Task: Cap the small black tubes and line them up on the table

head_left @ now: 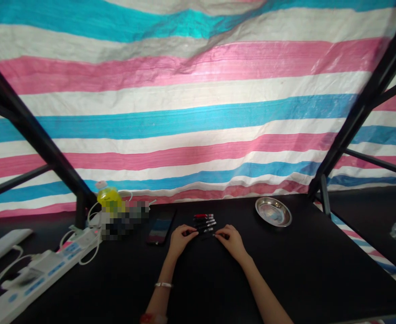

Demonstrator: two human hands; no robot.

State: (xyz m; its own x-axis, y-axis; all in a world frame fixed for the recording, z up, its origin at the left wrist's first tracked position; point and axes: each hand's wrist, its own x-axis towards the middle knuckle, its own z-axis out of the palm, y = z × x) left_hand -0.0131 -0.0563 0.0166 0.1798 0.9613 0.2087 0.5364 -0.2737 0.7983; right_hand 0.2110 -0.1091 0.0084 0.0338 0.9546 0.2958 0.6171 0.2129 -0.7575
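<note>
A short row of slim pen-like sticks lies on the black table [123, 279], a red one [203, 216] at the far end and several black ones [206, 223] nearer me, with silvery right ends. My left hand [181, 238] is closed in a pinch at the left end of the nearest dark sticks. Opposite it, my right hand [230, 238] pinches at the right end of a thin black stick [207, 236] that spans the gap between my fingertips. Its details blend into the dark tabletop, and the fingers partly hide its ends.
A phone [159, 228] lies left of my left hand. Farther left are a white power strip [46, 274] with cables and a yellow bottle [111, 199]. A shiny metal dish [273, 211] stands at the back right. Black frame posts [332, 148] and a striped sheet [198, 112] rise behind.
</note>
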